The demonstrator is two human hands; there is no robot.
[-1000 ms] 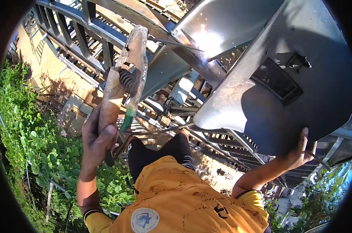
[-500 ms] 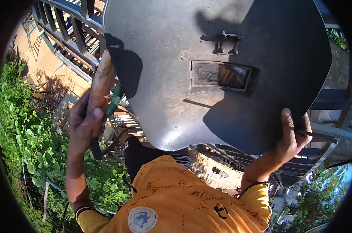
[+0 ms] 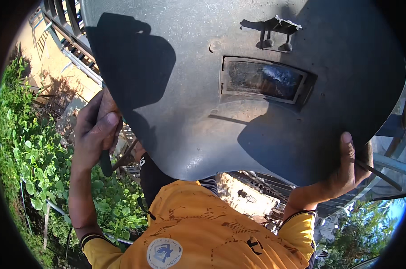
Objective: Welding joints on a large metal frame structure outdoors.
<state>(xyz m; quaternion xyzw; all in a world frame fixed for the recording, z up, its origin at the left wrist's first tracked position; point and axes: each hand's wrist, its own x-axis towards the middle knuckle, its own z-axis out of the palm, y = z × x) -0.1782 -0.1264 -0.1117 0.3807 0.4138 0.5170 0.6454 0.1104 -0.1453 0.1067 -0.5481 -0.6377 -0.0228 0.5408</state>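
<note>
A large dark grey welding shield [image 3: 189,134] fills the upper middle, with a framed rectangular glass window [image 3: 263,80] in it. My right hand [image 3: 346,170] grips its lower right edge, thumb on the near face and fingers behind. A thin dark rod [image 3: 384,177] sticks out of that hand to the right. At the shield's left edge, my left hand [image 3: 95,130] is closed round a worn brownish elongated piece [image 3: 106,105], whose upper part is hidden behind the shield. A dark rounded handle end [image 3: 105,164] shows below this hand.
Green leafy plants [image 3: 37,166] grow at the left. Dark metal railings [image 3: 70,45] stand at the upper left above sandy ground [image 3: 59,62]. More metal bars [image 3: 391,162] lie at the right, behind the shield. Trees [image 3: 359,228] show at the lower right.
The shield has come closer and spread left, now covering the top of the brownish piece. My left hand has shifted slightly left, and my right hand slightly right and down with the shield.
</note>
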